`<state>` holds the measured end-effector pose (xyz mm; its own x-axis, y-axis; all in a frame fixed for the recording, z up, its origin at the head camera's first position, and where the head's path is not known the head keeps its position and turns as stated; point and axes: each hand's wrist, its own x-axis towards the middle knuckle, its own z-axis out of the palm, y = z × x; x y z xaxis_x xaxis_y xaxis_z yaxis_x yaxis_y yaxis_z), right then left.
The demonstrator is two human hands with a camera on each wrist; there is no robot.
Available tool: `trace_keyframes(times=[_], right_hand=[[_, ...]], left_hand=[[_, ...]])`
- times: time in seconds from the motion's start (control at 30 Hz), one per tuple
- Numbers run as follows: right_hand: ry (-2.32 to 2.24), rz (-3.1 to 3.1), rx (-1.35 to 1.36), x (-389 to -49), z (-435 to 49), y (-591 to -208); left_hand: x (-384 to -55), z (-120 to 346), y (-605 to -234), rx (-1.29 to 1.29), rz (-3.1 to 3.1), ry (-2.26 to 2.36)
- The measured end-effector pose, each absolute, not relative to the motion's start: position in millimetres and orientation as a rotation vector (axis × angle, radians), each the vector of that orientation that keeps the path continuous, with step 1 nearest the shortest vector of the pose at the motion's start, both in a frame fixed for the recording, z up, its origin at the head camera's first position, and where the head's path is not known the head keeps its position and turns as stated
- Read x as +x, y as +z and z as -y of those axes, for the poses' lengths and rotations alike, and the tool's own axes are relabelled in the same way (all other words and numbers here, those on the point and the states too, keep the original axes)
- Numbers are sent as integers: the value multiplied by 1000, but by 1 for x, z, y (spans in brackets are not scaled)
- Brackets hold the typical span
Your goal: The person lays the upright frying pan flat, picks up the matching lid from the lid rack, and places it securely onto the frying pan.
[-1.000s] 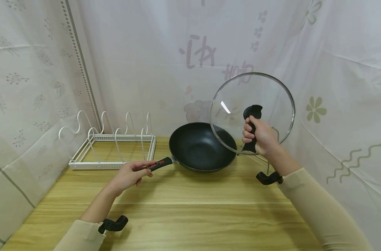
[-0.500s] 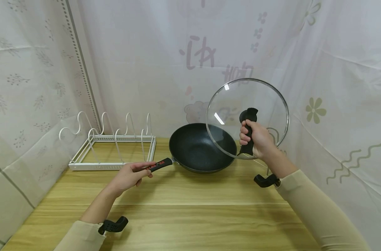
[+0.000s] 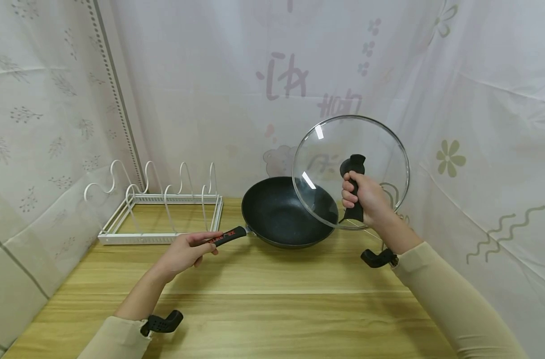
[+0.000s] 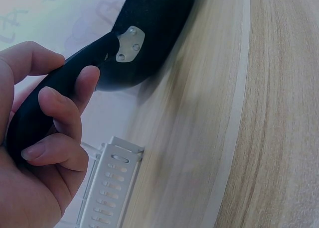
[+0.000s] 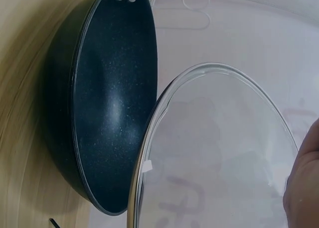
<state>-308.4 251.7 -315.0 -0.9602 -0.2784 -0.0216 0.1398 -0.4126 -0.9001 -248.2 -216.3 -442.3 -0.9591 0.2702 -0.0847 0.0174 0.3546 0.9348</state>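
Note:
A black wok [image 3: 283,214] stands on the wooden table, its handle [image 3: 227,236] pointing left. My left hand [image 3: 184,254] grips that handle; in the left wrist view the fingers [image 4: 62,113] curl round it. With my right hand [image 3: 366,197] I hold a round glass lid [image 3: 319,149] by its black knob handle [image 3: 355,187]. The lid is tilted nearly upright, up and to the right of the wok, overlapping its right side in the head view. In the right wrist view the lid's rim [image 5: 209,66] lies close beside the wok [image 5: 114,98]; whether they touch I cannot tell.
A white wire rack [image 3: 139,238] with several curved dividers stands left of the wok. Behind the lid and right forearm is a thin metal stand [image 3: 391,192], mostly hidden. Printed curtains [image 3: 200,99] border the table [image 3: 272,309] at the back and sides.
My right hand has moved slightly left and down with the glass lid, which overlaps the wok a little more in view. The left hand and the wok have hardly moved.

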Motion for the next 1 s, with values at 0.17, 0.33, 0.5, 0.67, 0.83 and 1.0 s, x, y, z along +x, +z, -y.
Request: trace_keyframes(times=[0.17,0.33,0.5,0.67,0.83,1.0], right_hand=[[-2430,-1544,-180,-309,-249,-314],[-2418,-1548,-170,-310,-245,-314],[-2419,-1531,-172,-310,-242,-315],[-2418,-1509,-165,-312,-239,-317],[-2404,-1504,-141,-313,-236,-320],[-2390,-1490,-135,-314,-232,-325]], left_hand=[[-249,217,-443,258,-2392,1652],[-249,217,-443,251,-2390,1653],[-249,217,-443,256,-2393,1652],[-250,217,-443,253,-2394,1650],[-250,217,-444,248,-2393,1651],[-250,217,-444,252,-2392,1656]])
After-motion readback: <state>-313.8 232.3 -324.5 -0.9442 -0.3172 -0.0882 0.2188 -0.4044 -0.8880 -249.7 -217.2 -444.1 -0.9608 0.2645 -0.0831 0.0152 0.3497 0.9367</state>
